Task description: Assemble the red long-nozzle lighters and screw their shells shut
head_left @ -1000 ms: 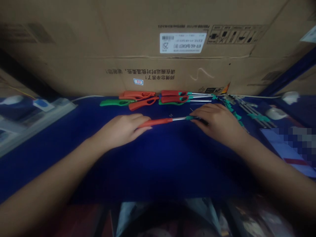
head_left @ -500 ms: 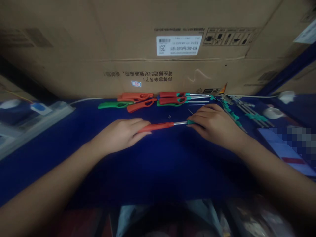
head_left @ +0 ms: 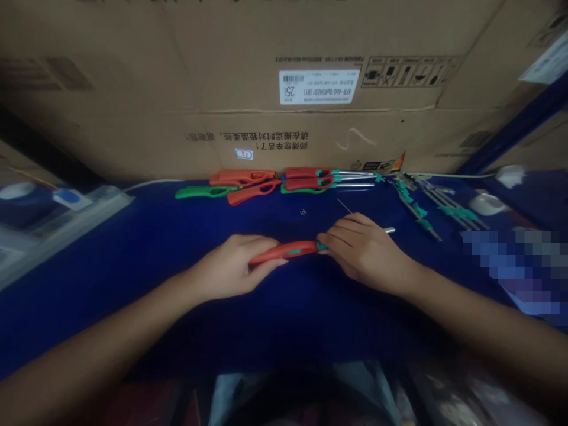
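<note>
A long-nosed lighter with a red handle (head_left: 286, 251) lies across the blue table top (head_left: 284, 307) between my two hands. My left hand (head_left: 231, 269) is closed round the rear of the red handle. My right hand (head_left: 361, 251) is closed over the green collar and the metal tube, whose tip (head_left: 389, 229) sticks out past my knuckles.
Several finished red and green lighters (head_left: 266, 180) lie in a row against a big cardboard box (head_left: 284, 89) at the back. Loose metal tubes with green collars (head_left: 432, 204) lie at the right. A clear plastic tray (head_left: 57, 207) sits at the left.
Both hands came nearer to me with the lighter. My right hand slid along the tube toward the handle, so less metal shows between the hands and the tip now sticks out on the right.
</note>
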Action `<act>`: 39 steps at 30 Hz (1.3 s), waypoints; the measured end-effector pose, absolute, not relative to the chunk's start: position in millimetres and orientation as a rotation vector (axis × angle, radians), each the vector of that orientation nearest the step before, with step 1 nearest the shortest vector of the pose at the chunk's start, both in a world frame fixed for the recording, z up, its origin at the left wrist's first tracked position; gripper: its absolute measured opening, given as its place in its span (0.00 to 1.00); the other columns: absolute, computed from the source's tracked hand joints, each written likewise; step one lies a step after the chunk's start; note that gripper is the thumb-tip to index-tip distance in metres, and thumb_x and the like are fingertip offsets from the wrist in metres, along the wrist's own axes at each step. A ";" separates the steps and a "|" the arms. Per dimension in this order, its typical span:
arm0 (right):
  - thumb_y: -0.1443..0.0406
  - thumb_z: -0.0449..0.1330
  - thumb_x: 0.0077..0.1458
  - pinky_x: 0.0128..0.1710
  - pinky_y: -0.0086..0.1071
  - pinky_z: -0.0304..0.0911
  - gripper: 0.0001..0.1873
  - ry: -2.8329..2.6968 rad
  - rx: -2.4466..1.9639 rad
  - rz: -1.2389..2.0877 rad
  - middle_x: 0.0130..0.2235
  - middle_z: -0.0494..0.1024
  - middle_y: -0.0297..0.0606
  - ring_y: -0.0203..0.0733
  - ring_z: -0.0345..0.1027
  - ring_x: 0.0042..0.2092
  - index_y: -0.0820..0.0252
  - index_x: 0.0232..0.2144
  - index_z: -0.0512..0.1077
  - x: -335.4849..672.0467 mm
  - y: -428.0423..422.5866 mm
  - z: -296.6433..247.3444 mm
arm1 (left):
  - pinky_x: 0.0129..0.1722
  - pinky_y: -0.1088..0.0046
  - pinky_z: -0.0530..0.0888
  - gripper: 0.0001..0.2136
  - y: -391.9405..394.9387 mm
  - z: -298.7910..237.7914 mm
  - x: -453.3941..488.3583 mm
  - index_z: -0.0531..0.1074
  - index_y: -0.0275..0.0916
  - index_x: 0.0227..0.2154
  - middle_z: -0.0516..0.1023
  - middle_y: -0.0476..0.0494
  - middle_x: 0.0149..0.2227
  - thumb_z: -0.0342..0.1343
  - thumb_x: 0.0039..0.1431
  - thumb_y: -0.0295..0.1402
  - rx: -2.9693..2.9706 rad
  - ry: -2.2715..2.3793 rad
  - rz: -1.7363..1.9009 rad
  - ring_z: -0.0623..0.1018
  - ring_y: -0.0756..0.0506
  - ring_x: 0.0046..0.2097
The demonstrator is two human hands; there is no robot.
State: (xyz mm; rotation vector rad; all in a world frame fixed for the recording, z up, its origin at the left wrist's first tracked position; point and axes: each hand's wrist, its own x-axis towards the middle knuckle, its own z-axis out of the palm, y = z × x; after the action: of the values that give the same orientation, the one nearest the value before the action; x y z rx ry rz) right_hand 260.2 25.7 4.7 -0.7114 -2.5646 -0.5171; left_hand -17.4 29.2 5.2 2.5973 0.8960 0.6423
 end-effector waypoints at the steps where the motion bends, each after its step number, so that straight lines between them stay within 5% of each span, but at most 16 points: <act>1: 0.69 0.52 0.67 0.41 0.39 0.62 0.14 -2.567 -0.703 -0.515 0.33 0.79 0.45 0.45 0.71 0.36 0.72 0.42 0.76 260.2 25.1 4.9 | 0.29 0.76 0.68 0.11 29.7 5.8 -16.9 0.75 0.36 0.33 0.74 0.49 0.26 0.55 0.67 0.37 2.536 0.901 0.640 0.73 0.51 0.27; 7: 0.70 0.50 0.67 0.39 0.38 0.62 0.14 -2.578 -0.658 -0.517 0.31 0.79 0.43 0.44 0.70 0.35 0.70 0.41 0.76 258.1 20.0 5.5 | 0.23 0.79 0.64 0.15 32.8 8.6 -13.9 0.72 0.36 0.25 0.71 0.52 0.21 0.55 0.66 0.39 2.185 0.851 0.512 0.69 0.53 0.22; 11: 0.71 0.51 0.65 0.39 0.38 0.61 0.13 -2.626 -0.676 -0.453 0.31 0.78 0.43 0.44 0.68 0.34 0.69 0.38 0.76 256.5 19.3 1.9 | 0.25 0.76 0.65 0.14 29.0 5.7 -13.7 0.71 0.36 0.25 0.69 0.52 0.21 0.54 0.66 0.37 2.462 0.840 0.589 0.68 0.52 0.23; 18: 0.67 0.51 0.66 0.38 0.36 0.59 0.13 -2.666 -0.755 -0.203 0.30 0.76 0.41 0.43 0.67 0.33 0.67 0.36 0.75 254.2 19.7 -5.7 | 0.33 0.71 0.74 0.11 24.3 -3.0 -19.5 0.75 0.35 0.43 0.81 0.44 0.35 0.51 0.69 0.36 2.882 0.818 0.573 0.80 0.46 0.32; 25: 0.66 0.55 0.65 0.42 0.37 0.59 0.09 -2.665 -1.007 -0.072 0.38 0.80 0.42 0.45 0.72 0.39 0.63 0.43 0.74 262.6 28.4 2.7 | 0.42 0.66 0.77 0.17 25.9 -2.7 -7.5 0.71 0.41 0.53 0.78 0.43 0.47 0.47 0.71 0.44 2.778 1.103 0.372 0.81 0.42 0.44; 30: 0.66 0.58 0.61 0.41 0.37 0.59 0.05 -2.689 -1.203 -0.142 0.38 0.79 0.40 0.46 0.72 0.41 0.61 0.39 0.72 267.5 31.8 7.0 | 0.46 0.64 0.77 0.20 31.5 -1.5 -10.1 0.66 0.43 0.59 0.74 0.42 0.52 0.45 0.71 0.45 2.773 1.161 0.289 0.78 0.41 0.50; 39: 0.65 0.58 0.58 0.41 0.36 0.63 0.05 -2.765 -1.247 0.094 0.37 0.76 0.37 0.43 0.71 0.39 0.57 0.38 0.71 271.7 31.2 20.2 | 0.38 0.71 0.75 0.13 38.6 -0.3 -21.9 0.72 0.43 0.52 0.72 0.44 0.49 0.53 0.68 0.39 2.646 1.125 0.288 0.78 0.47 0.38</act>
State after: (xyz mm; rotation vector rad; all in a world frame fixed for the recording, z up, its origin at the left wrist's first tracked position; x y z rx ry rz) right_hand 271.7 31.2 20.2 -1.2466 -2.7645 0.0944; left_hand -21.9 38.6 -0.3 2.6458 1.1253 0.2877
